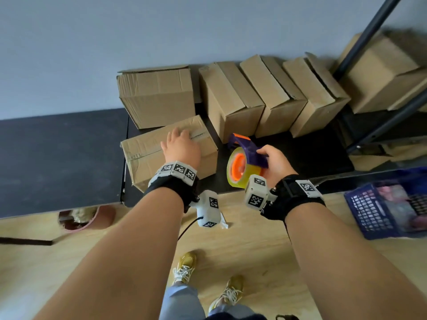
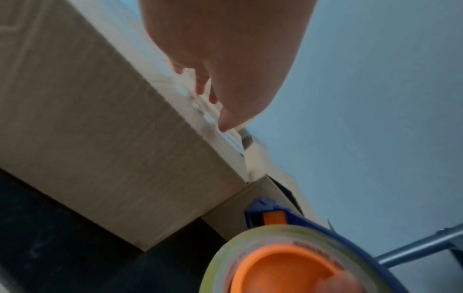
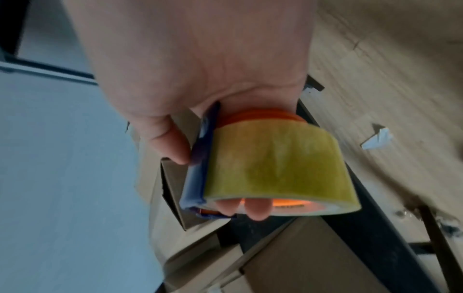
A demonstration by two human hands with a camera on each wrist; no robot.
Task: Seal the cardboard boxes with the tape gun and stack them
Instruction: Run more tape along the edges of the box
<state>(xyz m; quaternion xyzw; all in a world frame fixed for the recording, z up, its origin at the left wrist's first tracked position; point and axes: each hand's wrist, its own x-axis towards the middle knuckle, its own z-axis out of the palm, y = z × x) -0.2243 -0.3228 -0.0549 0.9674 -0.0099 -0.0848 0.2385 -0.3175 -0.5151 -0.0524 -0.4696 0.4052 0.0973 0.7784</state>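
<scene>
A closed cardboard box (image 1: 143,155) lies on the black table (image 1: 57,158), with tape along its top seam. My left hand (image 1: 180,146) rests flat on the box top near that seam, fingers spread; the left wrist view shows the fingers (image 2: 225,119) touching the taped top of the box (image 2: 100,138). My right hand (image 1: 275,163) grips the blue and orange tape gun (image 1: 245,158) with its yellowish tape roll, held just right of the box above the table. In the right wrist view my fingers (image 3: 255,210) curl round the tape gun (image 3: 270,168).
Several more cardboard boxes (image 1: 231,98) stand in a row along the wall behind, and one (image 1: 383,72) sits by a dark metal frame (image 1: 365,35) at right. A blue basket (image 1: 388,209) is on the wood floor at right. A paper scrap (image 3: 375,138) lies on the floor.
</scene>
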